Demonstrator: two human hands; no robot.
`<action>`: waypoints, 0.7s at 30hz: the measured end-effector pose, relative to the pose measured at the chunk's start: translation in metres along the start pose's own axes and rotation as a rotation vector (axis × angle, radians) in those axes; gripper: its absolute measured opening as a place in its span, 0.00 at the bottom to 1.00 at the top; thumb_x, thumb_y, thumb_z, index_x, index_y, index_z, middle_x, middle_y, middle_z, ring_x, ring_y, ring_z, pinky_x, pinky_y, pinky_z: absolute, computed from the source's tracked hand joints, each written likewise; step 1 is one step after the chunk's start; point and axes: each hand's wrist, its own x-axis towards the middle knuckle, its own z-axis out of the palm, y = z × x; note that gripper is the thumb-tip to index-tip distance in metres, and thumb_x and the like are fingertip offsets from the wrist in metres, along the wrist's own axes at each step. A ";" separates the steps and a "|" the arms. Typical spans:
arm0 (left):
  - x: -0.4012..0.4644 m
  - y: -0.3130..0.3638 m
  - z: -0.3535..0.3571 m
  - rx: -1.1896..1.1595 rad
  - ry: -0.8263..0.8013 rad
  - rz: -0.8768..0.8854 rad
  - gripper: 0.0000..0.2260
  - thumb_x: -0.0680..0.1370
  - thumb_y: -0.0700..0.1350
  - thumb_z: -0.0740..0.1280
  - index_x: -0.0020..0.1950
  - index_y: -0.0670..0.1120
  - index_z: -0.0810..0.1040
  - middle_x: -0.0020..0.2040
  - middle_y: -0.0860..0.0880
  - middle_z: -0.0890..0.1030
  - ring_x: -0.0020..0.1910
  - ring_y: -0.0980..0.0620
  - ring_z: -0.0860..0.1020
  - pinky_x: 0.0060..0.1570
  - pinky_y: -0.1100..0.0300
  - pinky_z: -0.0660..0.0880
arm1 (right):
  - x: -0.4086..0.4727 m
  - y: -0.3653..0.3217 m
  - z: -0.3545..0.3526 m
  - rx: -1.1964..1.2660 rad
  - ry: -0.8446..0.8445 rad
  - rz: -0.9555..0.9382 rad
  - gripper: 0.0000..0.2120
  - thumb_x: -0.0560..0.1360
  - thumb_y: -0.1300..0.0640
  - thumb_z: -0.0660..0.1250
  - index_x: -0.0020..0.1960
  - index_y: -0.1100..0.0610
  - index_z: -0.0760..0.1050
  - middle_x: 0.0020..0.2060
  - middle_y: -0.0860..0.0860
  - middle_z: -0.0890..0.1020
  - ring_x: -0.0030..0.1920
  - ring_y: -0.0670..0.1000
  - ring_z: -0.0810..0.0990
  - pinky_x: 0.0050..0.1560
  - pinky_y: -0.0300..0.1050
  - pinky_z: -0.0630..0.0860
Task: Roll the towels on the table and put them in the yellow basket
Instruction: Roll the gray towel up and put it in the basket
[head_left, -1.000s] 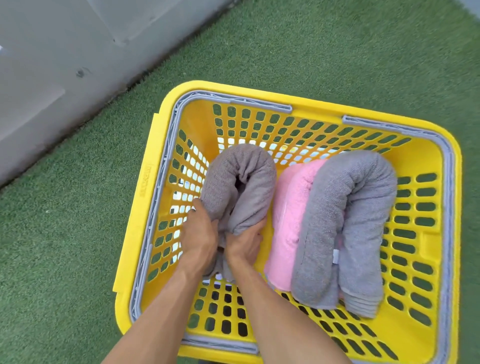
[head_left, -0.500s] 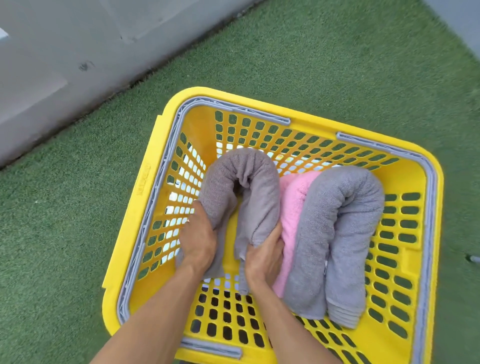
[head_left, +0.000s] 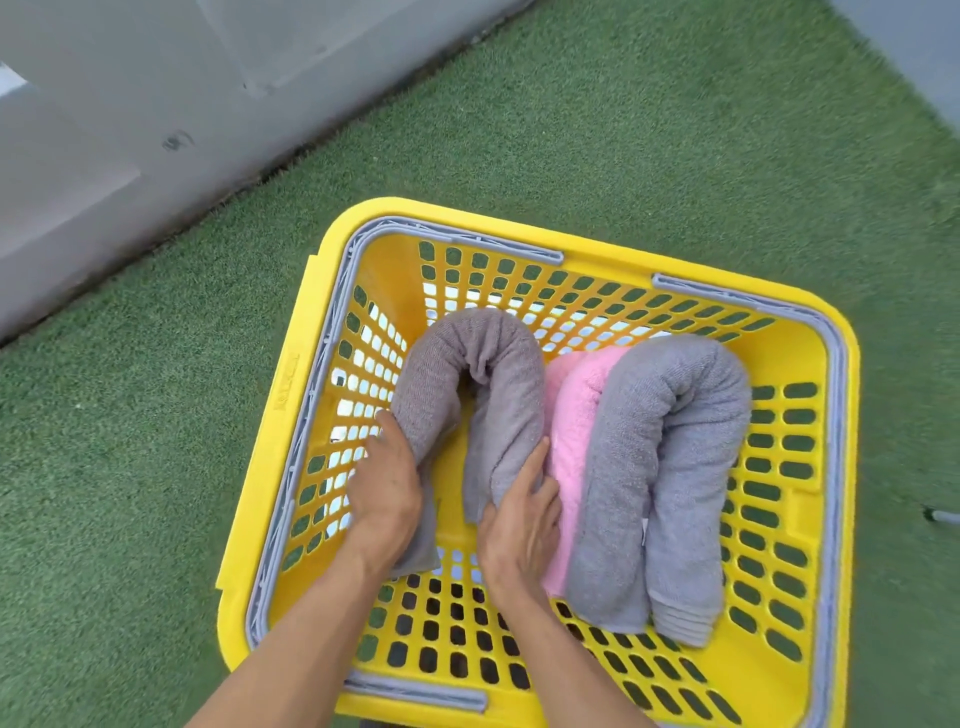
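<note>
- The yellow basket (head_left: 524, 244), a slotted plastic laundry basket with grey handles folded against its rim, stood on green artificial turf (head_left: 675, 130).
- A taupe rolled towel (head_left: 511, 395), bent into an inverted U, lay in the left half of the basket, its bend toward the far wall and its two ends toward the person.
- The left hand (head_left: 384, 488) gripped the left leg of this roll; its fingers curled round the outer side of the cloth, next to the basket's left wall.
- The right hand (head_left: 522, 512) gripped the right leg of the same roll, thumb laid up along the cloth, the other fingers hidden between it and the neighbouring towel.
- Each grip was thus closed on the taupe rolled towel; both forearms entered over the near rim.
- A pink rolled towel (head_left: 576, 415) lay just right of the taupe one, touching the right hand's side.
- A grey rolled towel (head_left: 680, 415), also bent into an inverted U, lay against the pink one in the right half; its layered end faced the near wall.
- A grey concrete slab (head_left: 130, 104) bordered the turf at upper left.
</note>
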 end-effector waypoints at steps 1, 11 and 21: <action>-0.003 -0.001 -0.003 -0.011 0.027 0.005 0.33 0.77 0.40 0.65 0.75 0.43 0.48 0.58 0.40 0.74 0.51 0.38 0.79 0.41 0.47 0.73 | -0.001 0.002 -0.003 0.026 -0.009 -0.005 0.52 0.67 0.55 0.75 0.79 0.54 0.44 0.51 0.56 0.73 0.48 0.57 0.75 0.46 0.51 0.76; -0.014 -0.004 0.009 0.103 0.087 0.177 0.44 0.77 0.39 0.67 0.77 0.46 0.33 0.74 0.38 0.56 0.57 0.36 0.72 0.48 0.48 0.74 | -0.009 0.013 -0.014 0.071 -0.314 -0.083 0.49 0.75 0.46 0.67 0.77 0.53 0.31 0.63 0.57 0.66 0.60 0.58 0.69 0.60 0.50 0.69; -0.088 0.070 -0.028 -0.119 0.118 0.315 0.23 0.79 0.54 0.62 0.69 0.43 0.65 0.62 0.40 0.70 0.55 0.39 0.73 0.52 0.45 0.74 | 0.006 0.074 -0.122 0.372 0.093 -0.163 0.23 0.77 0.51 0.66 0.70 0.51 0.67 0.62 0.52 0.75 0.63 0.53 0.72 0.63 0.49 0.71</action>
